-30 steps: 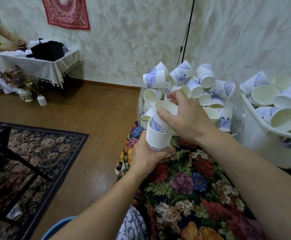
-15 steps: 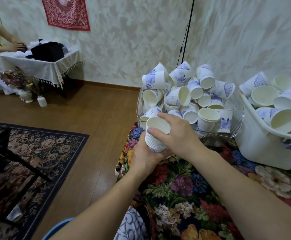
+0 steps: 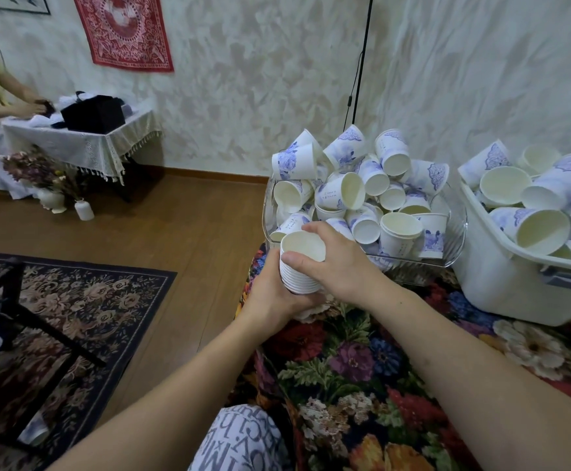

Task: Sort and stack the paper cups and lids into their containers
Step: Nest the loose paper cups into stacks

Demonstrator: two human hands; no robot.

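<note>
Stack of nested cups (image 3: pixel 300 270), over bench's left edge: left hand (image 3: pixel 270 294) grips base, right hand (image 3: pixel 336 263) fingers curl round rim. Risk: uneven squeeze crushes rims; clear bin (image 3: pixel 455 239) heap topples.

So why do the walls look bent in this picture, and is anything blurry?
Head view: the wide-angle lens bows the wall's edges and stretches the forearms; the hands and cup stack are sharp, the person at far left is soft; light is even and dim, with no glare on the clear tray.
</note>
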